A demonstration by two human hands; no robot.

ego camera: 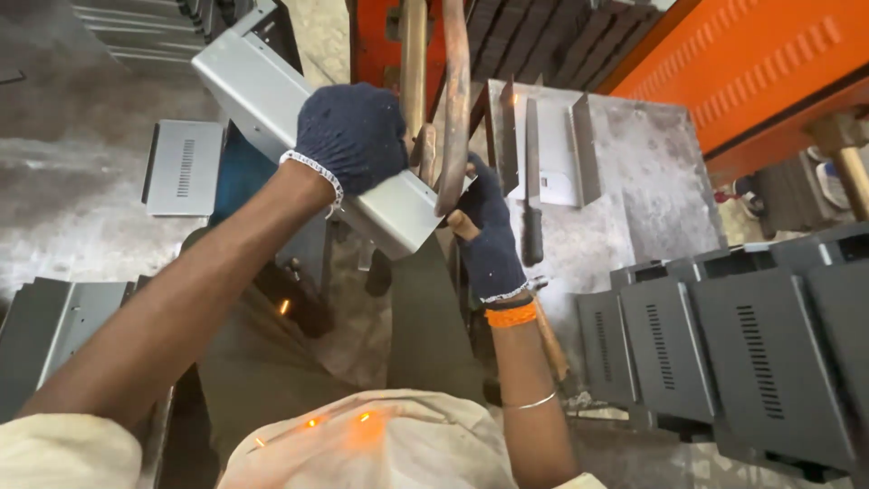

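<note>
My left hand (pixel 351 134), in a dark blue knit glove, grips a long bent grey sheet-metal housing (pixel 262 95) from above. The housing runs from the upper left down to the copper arms (pixel 455 100) of a spot welder, where its lower end (pixel 398 217) sits between them. My right hand (pixel 489 231), also gloved, holds that lower end from the right, beside the welder arms. Orange sparks (pixel 312 422) glow low in the view on my pale clothing.
A row of dark grey vented metal covers (pixel 724 353) stands at the right. More grey panels lie at the left (pixel 184 167) and lower left (pixel 63 326). An orange machine body (pixel 751 63) fills the upper right. A work plate with upright metal pieces (pixel 579 136) sits behind the welder.
</note>
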